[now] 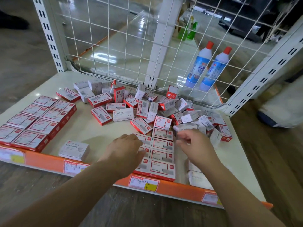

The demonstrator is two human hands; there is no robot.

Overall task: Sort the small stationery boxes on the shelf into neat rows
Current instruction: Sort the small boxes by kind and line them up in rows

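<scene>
In the lower centre of the frame, the left hand lies flat with straight fingers on a neat block of red-and-white cardboard boxes; the right hand hovers loosely curled, holding nothing. Jumbled boxes fill the cream shelf centre, a white one reading "STAPLES"; lower left, another reads "PAPER CLIPS"

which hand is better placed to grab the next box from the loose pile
Right. The right hand hovers beside the loose pile, while the left hand rests on the sorted rows.
</scene>
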